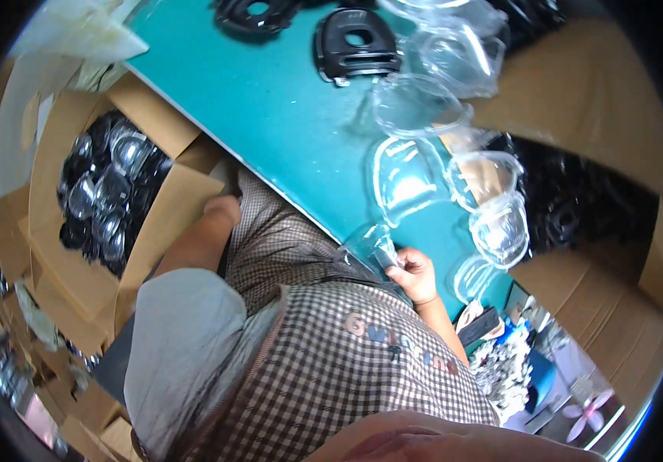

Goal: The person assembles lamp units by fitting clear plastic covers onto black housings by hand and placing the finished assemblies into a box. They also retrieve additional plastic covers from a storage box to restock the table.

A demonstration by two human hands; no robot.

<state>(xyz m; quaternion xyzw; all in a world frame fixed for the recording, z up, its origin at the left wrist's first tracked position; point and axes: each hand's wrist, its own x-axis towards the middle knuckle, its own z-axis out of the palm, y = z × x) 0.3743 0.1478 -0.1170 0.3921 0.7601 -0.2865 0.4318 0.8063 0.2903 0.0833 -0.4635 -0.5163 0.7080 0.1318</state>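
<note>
My right hand [416, 276], at the near edge of the table, pinches a curved clear plastic cover [374, 245] between thumb and fingers. The cover is held partly over my lap. My left hand [224, 208] is beside my checked apron, close to the flap of the open cardboard box on the left; its fingers are turned away from view. Just beyond the right hand lie more clear covers, among them a large one [411, 183] and a smaller one [499, 229]. A black plastic shell [356, 46] with an oval hole rests at the far side.
The left cardboard box [166, 223] holds several black parts with clear covers. At the right, another open box [578, 266] contains black parts. A second black shell [256, 14] is at the green table's [246, 92] far edge. White shreds [505, 369] lie at lower right.
</note>
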